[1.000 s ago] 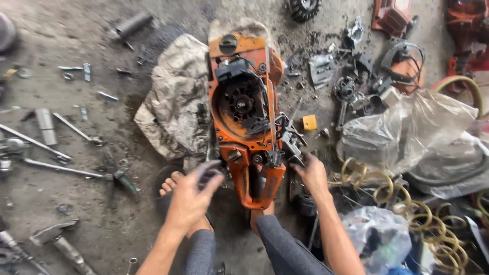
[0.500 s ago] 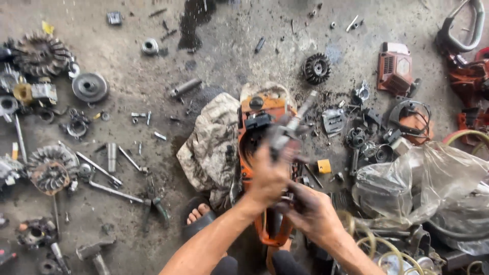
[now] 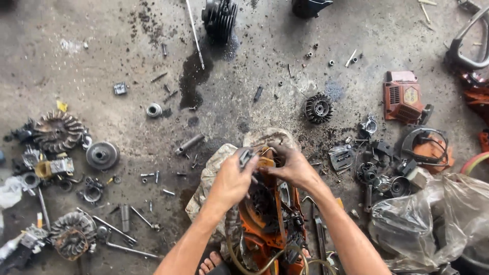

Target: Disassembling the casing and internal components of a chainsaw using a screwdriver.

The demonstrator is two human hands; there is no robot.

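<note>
An orange chainsaw engine body (image 3: 270, 219) lies on a dirty rag (image 3: 211, 178) on the concrete floor, partly under my arms. My left hand (image 3: 232, 178) is closed around a small dark part (image 3: 245, 157) at the body's top end. My right hand (image 3: 290, 165) grips the same top end from the right, fingers curled on the orange casing. The two hands nearly touch. A bare foot (image 3: 209, 265) shows below the rag.
Flywheels (image 3: 58, 130), a clutch drum (image 3: 102, 155), bolts and wrenches (image 3: 125, 239) litter the left floor. A black fan wheel (image 3: 318, 108), an orange cover (image 3: 403, 99), carburettor parts (image 3: 377, 170) and clear plastic bags (image 3: 428, 214) lie right. A cylinder (image 3: 220, 18) and oil stain (image 3: 191, 76) sit ahead.
The view has tilted up and away, showing more floor ahead. Both hands have moved from the engine's lower end to its top end and now meet there.
</note>
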